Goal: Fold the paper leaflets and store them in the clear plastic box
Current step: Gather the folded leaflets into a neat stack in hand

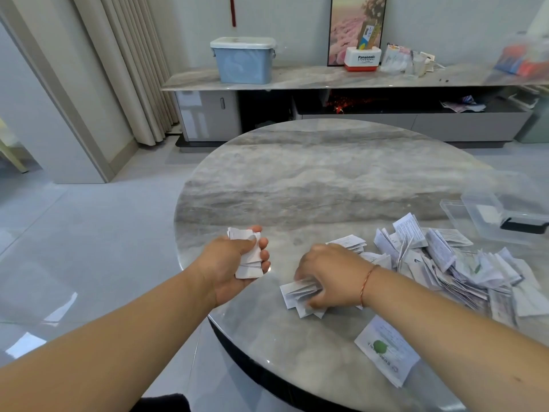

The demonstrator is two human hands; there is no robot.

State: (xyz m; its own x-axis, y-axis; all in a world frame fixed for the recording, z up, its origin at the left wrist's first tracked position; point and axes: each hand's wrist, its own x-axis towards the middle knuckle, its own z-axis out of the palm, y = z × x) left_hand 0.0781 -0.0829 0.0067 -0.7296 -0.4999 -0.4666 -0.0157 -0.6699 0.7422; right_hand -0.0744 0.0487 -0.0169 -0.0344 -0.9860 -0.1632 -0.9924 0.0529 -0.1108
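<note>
While my left hand (237,260) sits over the near-left edge of the round marble table (312,179), its fingers and thumb are curled tight round a small stack of folded leaflets (248,257), the white edges sticking out above and below the fist. My right hand (329,275), with a thin red bracelet (367,283) at the wrist, is down on the tabletop just to the right, palm down; its fingers are bent over a second bunch of folded leaflets (300,295) that fans out from under them, and I read that as a grasp, thumb tucked beneath. Beyond that hand a loose heap of leaflets (439,263) spreads across the right side of the table, some folded, some half open, overlapping each other. One larger leaflet with a green mark (386,349) lies by itself near the front edge, partly under my right forearm. The clear plastic box (502,209) stands at the far right of the table, just behind the heap, with a black clip showing on its near side; I cannot tell what is inside it. Against the far wall a low sideboard (297,78) carries a blue lidded bin (243,62)
</note>
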